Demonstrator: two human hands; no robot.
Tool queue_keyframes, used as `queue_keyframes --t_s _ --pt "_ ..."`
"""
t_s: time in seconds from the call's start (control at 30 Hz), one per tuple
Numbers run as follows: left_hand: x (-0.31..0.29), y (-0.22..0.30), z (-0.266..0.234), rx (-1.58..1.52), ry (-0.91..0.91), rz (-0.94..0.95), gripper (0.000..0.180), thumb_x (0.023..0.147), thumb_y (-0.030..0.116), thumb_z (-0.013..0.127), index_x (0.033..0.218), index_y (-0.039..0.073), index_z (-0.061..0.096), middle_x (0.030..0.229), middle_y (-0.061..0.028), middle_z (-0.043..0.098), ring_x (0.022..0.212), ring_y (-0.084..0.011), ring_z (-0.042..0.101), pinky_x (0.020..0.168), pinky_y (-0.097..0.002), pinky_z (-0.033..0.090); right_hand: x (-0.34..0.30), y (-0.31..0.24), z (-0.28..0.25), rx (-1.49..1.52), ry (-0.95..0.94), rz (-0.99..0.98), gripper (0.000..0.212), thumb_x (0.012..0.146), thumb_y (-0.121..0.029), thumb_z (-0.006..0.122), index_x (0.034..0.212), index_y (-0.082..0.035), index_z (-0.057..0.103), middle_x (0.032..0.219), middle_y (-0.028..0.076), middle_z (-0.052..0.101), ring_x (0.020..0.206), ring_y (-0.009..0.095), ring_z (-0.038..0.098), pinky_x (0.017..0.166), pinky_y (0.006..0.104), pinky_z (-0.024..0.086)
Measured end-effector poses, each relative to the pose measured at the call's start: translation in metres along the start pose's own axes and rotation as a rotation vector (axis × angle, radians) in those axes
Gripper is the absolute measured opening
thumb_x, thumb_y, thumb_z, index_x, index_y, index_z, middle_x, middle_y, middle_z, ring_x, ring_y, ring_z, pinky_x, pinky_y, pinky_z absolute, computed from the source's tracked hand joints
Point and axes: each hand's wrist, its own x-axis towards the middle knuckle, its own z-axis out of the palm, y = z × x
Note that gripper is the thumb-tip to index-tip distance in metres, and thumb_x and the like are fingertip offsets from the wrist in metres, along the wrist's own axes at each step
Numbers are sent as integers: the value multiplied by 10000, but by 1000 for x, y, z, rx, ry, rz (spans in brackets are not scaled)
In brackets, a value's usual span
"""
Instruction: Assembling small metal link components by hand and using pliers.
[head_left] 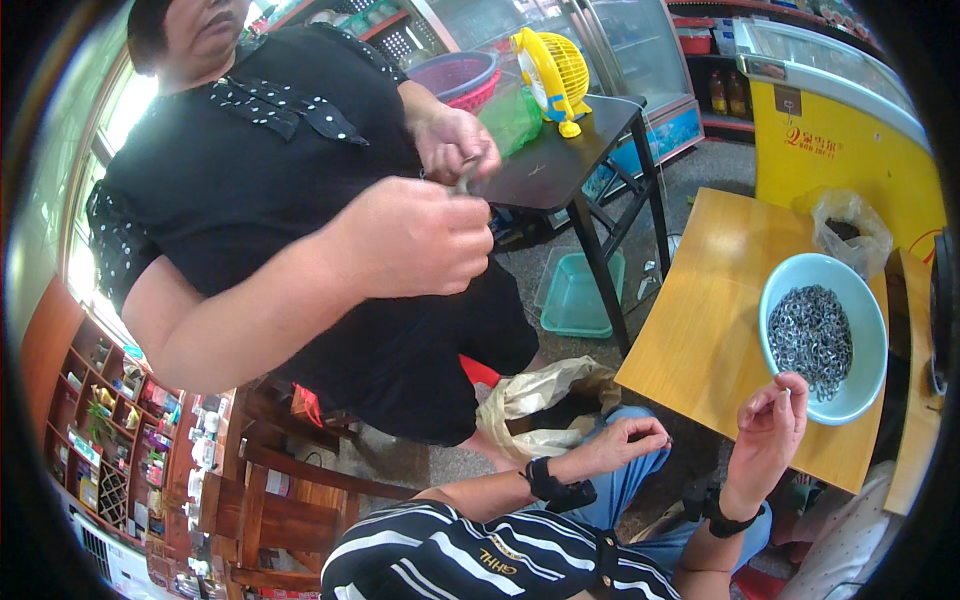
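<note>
Two hands work near a pale blue bowl (870,395) of small dark metal pieces on the wooden surface (700,320). Right hand (768,425), raised just beside the bowl's rim, has its grip pinched on a tiny piece (783,393). Left hand (625,440) hovers lower over the lap, fingers curled loosely, holding nothing visible.

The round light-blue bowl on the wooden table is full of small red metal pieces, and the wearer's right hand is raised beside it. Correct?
Not quite. In the head view the round light-blue bowl on the wooden table holds small dark grey metal pieces, not red. The right hand is raised beside it.
</note>
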Motion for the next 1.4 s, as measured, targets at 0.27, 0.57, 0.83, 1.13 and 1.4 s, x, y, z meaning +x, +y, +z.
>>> queue_keyframes --t_s 0.27,0.57,0.83,1.13,1.4 --pt "-2 2 5 -1 36 14 216 933 230 552 932 20 603 884 3 607 843 -63 530 775 -231 427 -2 -2 1 2 20 4 201 916 -181 497 1041 -24 498 692 34 469 595 90 467 484 201 353" --pt "-2 4 1 10 -4 -102 192 940 207 543 974 28 603 946 3 611 925 -61 537 844 -241 425 1 1 -9 58 16 45 176 909 -121 518 1049 -15 500 734 32 502 649 96 537 483 209 411" --pt "-2 10 4 -11 16 -101 199 944 202 533 970 17 604 951 -1 613 934 -65 542 858 -246 424 1 -4 -7 72 -48 -5 193 914 -139 513 1050 -4 496 731 42 510 627 98 520 495 213 409" --pt "-5 11 5 44 28 -123 205 940 214 542 955 19 606 948 -6 618 929 -73 549 858 -255 430 -3 -9 -5 62 -22 8 195 917 -142 506 1055 -5 500 738 38 514 642 91 514 507 217 407" --pt "-4 16 6 72 57 -130 165 929 156 547 951 8 615 919 -9 627 890 -65 538 811 -225 426 7 -20 -10 -45 87 55 318 932 -180 489 1180 18 483 718 48 564 591 89 520 517 205 405"
